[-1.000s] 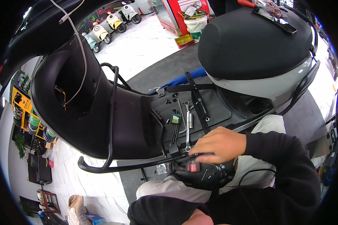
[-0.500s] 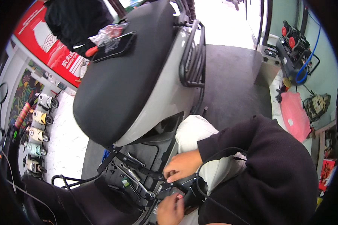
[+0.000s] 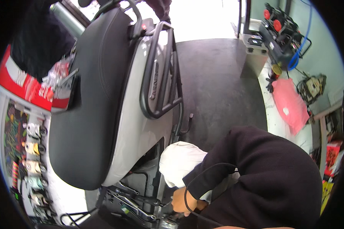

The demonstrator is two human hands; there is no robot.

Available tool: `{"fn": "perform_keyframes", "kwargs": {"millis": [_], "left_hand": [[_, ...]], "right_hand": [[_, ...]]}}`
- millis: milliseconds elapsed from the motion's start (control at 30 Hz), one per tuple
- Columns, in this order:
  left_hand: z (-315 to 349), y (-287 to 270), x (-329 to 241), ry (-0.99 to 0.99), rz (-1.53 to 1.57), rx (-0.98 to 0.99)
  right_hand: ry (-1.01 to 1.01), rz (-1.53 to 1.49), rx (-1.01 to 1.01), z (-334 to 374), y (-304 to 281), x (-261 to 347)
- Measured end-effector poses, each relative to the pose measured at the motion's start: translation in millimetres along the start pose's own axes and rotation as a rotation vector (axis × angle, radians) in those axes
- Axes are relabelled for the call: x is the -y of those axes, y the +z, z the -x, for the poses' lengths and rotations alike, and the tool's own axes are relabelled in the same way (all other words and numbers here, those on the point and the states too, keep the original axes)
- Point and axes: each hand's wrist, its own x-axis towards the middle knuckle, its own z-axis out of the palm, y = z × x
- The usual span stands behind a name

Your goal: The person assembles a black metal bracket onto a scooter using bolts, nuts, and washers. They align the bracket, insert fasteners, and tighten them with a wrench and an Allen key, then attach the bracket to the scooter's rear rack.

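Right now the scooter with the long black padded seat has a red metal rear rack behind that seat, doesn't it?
Not quite: the head view shows the metal rear rack is black, not red. It does sit behind the long black padded seat of the scooter.

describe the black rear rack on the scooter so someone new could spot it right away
Start at the scooter's long black seat, which runs from top centre down the left half of the head view. The rear rack sits against the seat's right edge, over the white side panel. It is the only open frame of bent black tubes with parallel bars; everything beside it is a solid surface.
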Motion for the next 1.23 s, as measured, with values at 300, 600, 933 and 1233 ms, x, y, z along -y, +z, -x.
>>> {"fn": "perform_keyframes", "kwargs": {"millis": [300, 600, 933, 1233], "left_hand": [[-39.2, 48.1, -6.3, -0.034, 0.336, 0.009], [-10.2, 68.5, -51.8, 0.025, 0.589, 0.124], [-44.4, 114.8, -38.4, 0.004, 0.608, 0.124], [-23.4, 93.4, -39.8, 0.099, 0.338, -0.551]], "right_hand": [[0.107, -0.172, -0.032, 29.5, -3.4, -0.3], [-0.115, -0.111, 0.154, 54.6, -0.7, 31.7], [-0.158, 0.02, 0.216, 49.9, 14.7, 44.9], [0.007, 0.062, 0.253, 49.0, 22.4, 38.0]]}}
